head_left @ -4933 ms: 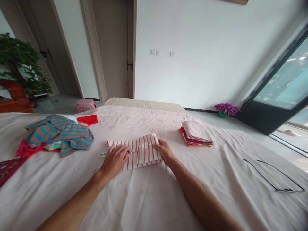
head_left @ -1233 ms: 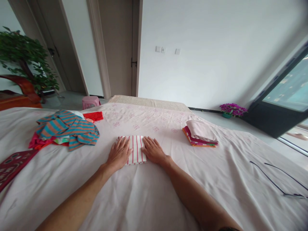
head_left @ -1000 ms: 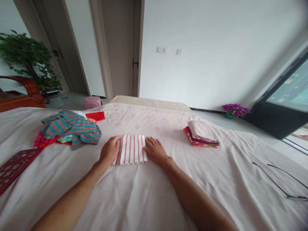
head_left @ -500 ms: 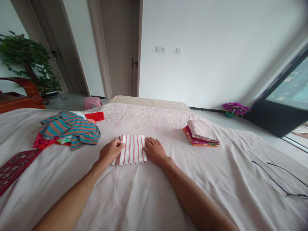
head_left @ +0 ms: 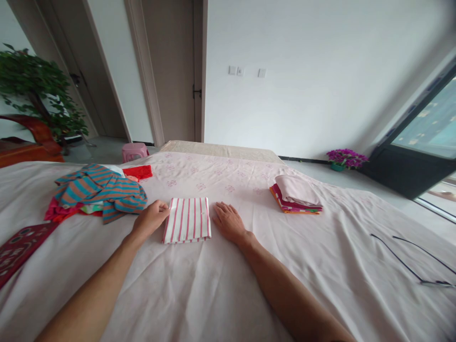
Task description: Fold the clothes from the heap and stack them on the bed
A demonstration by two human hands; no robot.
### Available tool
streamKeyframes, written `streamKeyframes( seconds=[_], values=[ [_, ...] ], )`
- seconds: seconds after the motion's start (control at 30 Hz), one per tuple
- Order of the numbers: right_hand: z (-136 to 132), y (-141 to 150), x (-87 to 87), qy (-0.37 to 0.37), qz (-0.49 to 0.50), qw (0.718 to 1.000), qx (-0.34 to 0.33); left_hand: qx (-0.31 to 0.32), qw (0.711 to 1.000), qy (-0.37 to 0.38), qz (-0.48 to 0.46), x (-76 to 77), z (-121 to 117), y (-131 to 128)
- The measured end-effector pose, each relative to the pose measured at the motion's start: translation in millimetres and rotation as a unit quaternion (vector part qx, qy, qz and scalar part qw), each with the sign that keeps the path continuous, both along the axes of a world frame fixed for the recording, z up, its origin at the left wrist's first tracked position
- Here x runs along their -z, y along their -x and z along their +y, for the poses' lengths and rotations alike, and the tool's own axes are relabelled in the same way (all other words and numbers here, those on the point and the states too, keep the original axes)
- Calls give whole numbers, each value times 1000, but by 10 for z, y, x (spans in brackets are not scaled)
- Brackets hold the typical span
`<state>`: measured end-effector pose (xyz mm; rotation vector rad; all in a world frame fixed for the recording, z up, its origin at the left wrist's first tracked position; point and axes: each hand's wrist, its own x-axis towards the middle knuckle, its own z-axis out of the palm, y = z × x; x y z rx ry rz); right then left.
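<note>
A folded white cloth with red stripes (head_left: pixel 188 221) lies flat on the pale bedsheet (head_left: pixel 199 289), directly in front of me. At its upper left edge, my left hand (head_left: pixel 151 219) pinches the fabric between thumb and fingers. My right hand (head_left: pixel 230 222) rests palm down on the sheet just right of the cloth, a small gap between them, its fingers stretched out. Left of my left hand is a loose heap of clothes with a blue-and-brown striped garment (head_left: pixel 103 190) on top.
A stack of folded clothes (head_left: pixel 297 194) sits to the right, a pale piece uppermost. Eyeglasses (head_left: pixel 416 270) lie at the far right. A dark red patterned item (head_left: pixel 21 251) is at the left edge. A pink stool (head_left: pixel 134 152) stands beyond the sheet.
The striped cloth has shifted slightly left with my left hand, away from my right hand. My right hand no longer touches its edge.
</note>
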<state>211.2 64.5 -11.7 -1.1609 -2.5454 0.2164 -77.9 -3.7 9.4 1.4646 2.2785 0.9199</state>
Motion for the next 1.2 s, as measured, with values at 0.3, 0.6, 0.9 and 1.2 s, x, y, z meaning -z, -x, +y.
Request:
streamKeyframes(
  seconds=[0.3, 0.6, 0.9, 1.2],
  values=[
    [-188, 93, -159, -34, 65, 995, -60, 130, 971, -135, 151, 57, 10, -560],
    [-310, 169, -58, 10, -7, 987, -163, 138, 961, -36, 236, 405, 26, -516],
    [-251, 116, -156, 35, 102, 991, -80, 101, 969, -24, 225, 432, 18, -413],
    [-242, 183, -188, 57, 109, 992, -4, 58, 963, -4, 265, 362, 5, -404]
  ],
)
